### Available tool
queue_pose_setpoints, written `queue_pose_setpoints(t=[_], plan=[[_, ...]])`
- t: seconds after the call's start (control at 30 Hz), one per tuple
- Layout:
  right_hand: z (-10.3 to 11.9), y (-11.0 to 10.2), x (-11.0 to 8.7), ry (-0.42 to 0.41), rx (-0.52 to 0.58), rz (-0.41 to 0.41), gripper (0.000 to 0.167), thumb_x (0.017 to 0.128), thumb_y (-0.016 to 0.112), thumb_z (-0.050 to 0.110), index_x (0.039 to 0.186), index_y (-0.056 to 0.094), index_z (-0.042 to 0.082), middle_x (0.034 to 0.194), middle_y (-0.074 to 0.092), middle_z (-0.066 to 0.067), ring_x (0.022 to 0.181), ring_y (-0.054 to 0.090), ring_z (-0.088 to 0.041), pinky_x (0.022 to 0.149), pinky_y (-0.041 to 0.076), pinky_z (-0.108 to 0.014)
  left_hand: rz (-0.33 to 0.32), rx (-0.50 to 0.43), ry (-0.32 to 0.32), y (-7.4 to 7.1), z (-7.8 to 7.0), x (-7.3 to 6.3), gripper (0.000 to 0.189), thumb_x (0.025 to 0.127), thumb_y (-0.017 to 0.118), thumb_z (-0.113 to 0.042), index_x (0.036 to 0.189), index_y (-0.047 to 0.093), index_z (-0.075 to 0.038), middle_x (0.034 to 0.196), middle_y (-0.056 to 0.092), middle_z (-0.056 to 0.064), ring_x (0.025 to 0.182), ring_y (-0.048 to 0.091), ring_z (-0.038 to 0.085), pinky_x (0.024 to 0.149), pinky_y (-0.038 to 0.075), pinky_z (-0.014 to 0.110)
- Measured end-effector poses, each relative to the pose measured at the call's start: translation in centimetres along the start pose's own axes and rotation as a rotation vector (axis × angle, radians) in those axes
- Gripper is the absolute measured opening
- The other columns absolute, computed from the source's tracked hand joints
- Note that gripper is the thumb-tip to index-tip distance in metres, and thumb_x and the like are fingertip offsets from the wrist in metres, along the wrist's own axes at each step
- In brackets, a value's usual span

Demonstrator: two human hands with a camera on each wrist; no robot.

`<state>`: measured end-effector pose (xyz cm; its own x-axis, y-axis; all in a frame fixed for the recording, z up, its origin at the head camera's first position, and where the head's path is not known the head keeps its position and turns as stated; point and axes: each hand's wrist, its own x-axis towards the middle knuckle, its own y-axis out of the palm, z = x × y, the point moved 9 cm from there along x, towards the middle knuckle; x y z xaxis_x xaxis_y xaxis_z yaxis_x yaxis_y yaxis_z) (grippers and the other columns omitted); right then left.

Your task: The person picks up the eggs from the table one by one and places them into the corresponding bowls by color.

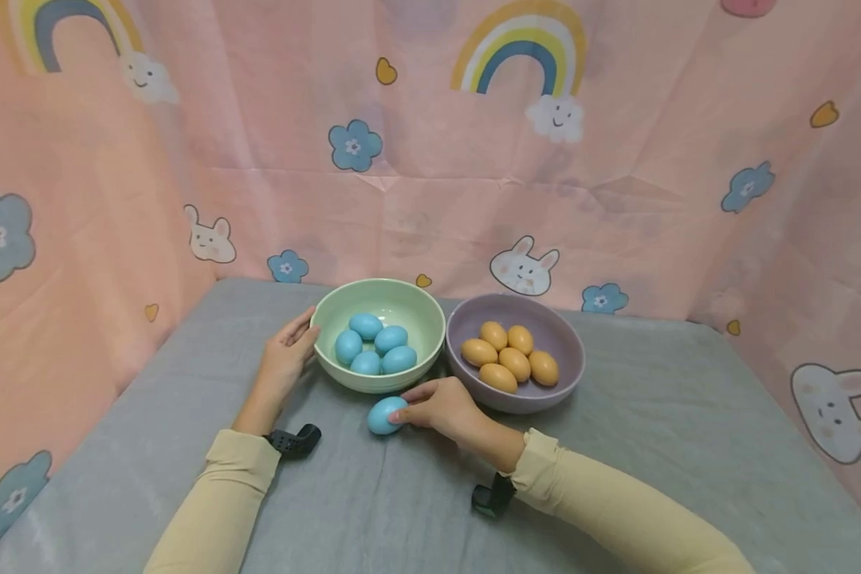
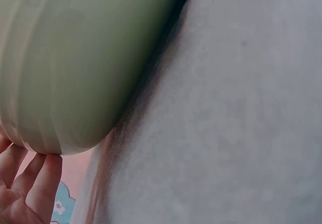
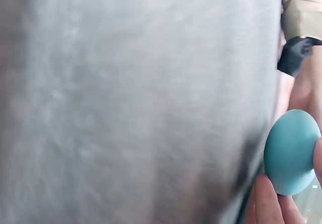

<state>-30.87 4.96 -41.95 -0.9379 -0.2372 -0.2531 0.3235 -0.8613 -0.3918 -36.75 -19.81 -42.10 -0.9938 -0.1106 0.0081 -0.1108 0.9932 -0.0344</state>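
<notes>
A blue egg (image 1: 385, 416) is pinched between the thumb and fingers of my right hand (image 1: 450, 410), just in front of the green bowl (image 1: 377, 383). The right wrist view shows this blue egg (image 3: 292, 152) close up, with fingertips against its side. My left hand (image 1: 285, 351) rests against the left side of the green bowl. In the left wrist view, fairly straight fingers (image 2: 46, 181) touch the bowl's outer wall (image 2: 85, 68). Several blue eggs (image 1: 391, 340) lie inside the green bowl.
Right beside the green bowl stands a purple bowl (image 1: 577, 363) holding several orange-brown eggs (image 1: 514, 364). Both bowls sit on a grey cloth-covered table (image 1: 660, 414). A pink patterned curtain (image 1: 430, 215) rises behind and along the sides.
</notes>
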Motion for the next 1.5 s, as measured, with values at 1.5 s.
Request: queue_pose_setpoints(t=[1.5], plan=[[7.3,-5.1,8.8,-0.066,0.016,-0.441,0.042,0.081,0.084,0.024,0.114,0.074,0.001,0.116,0.073,-0.015,0.113,0.066,-0.028,0.096,0.059,-0.039,-0.031,0.015,-0.020,-0.2,0.1,0.0,0.052,0.103,0.055,-0.023,0.153,0.041,-0.016,0.159,0.038,0.003,0.145,0.041,0.018,0.107,0.048,0.023]])
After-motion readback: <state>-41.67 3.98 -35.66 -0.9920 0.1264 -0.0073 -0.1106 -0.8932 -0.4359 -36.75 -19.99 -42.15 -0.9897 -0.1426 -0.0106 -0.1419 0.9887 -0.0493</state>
